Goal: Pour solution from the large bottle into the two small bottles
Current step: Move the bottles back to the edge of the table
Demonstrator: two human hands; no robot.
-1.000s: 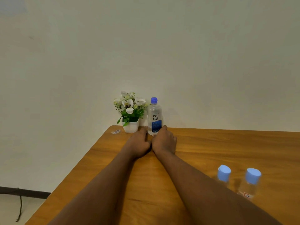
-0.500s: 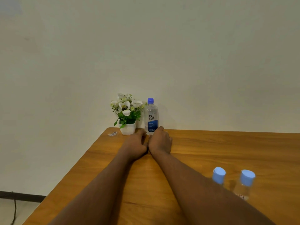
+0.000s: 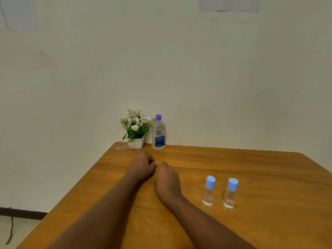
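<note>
The large clear bottle (image 3: 158, 133) with a blue cap and blue label stands upright at the table's far edge by the wall. Two small clear bottles with light blue caps stand side by side at the right, one on the left (image 3: 209, 191) and one on the right (image 3: 230, 193), both capped. My left hand (image 3: 142, 166) and my right hand (image 3: 167, 178) rest on the table with fingers curled, holding nothing. They lie short of the large bottle and left of the small ones, with thumbs nearly touching.
A white pot of artificial flowers (image 3: 135, 129) stands just left of the large bottle. A small sticker (image 3: 121, 147) lies near the table's far left corner. The wooden table (image 3: 251, 168) ends at the left, with floor and a cable below.
Both hands have drawn back from the base of the large bottle toward me. The camera view has shifted, so the small bottles now sit higher in the frame.
</note>
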